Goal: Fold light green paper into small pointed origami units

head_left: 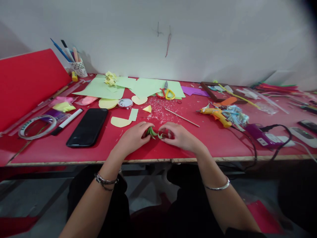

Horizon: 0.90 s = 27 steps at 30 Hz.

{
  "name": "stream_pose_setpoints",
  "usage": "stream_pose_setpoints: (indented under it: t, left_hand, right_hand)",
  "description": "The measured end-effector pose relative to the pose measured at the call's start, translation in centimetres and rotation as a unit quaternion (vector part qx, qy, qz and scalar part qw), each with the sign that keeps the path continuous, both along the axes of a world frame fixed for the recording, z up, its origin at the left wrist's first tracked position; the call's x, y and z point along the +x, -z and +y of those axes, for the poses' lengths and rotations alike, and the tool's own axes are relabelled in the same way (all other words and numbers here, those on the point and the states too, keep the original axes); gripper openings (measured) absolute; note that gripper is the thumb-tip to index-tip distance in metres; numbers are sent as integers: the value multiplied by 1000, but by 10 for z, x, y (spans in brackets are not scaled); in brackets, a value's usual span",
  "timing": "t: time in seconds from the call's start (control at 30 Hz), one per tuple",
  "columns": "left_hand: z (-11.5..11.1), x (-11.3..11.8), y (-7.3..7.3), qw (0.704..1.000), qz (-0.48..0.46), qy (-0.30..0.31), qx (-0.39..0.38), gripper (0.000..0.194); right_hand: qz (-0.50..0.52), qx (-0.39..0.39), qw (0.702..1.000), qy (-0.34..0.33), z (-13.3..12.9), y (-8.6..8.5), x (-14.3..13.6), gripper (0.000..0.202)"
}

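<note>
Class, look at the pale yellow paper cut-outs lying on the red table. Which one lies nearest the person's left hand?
The rounded pale yellow piece just right of the black phone. It lies closest to the left hand; the other yellow cut-outs sit farther back, toward the green sheets.

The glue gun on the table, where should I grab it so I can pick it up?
Hold the glue gun by its thick yellow handle, the end pointing toward the table's front edge. It lies flat with its nozzle aimed left, so come from above on the near side. Mind the shredded paper lying against it on the right.

no legible text, labels or numbers anywhere
</note>
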State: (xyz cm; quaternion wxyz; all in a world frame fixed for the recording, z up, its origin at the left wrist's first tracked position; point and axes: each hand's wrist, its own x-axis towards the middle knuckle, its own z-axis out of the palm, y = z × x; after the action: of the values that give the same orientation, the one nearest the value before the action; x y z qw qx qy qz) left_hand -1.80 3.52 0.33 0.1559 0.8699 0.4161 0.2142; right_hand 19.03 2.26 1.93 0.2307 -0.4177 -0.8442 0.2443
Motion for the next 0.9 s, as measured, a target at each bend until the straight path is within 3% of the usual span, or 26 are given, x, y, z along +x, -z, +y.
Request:
stream_pose_setpoints:
  t: [0.17, 0.4, 0.9]
  left_hand:
    - [-1, 2, -3, 1000, 3, -27, 15, 23]
    - [-2, 3, -4, 999, -7, -27, 34, 13]
    - [-2, 3, 1, 999, -22, -19, 31, 32]
  right_hand:
    - [-12, -28, 999, -36, 0, -2, 0, 23]
    - [-22, -8, 999, -36, 0, -2, -3, 7]
    - [-13, 39, 999, -20, 1, 6, -13, 10]
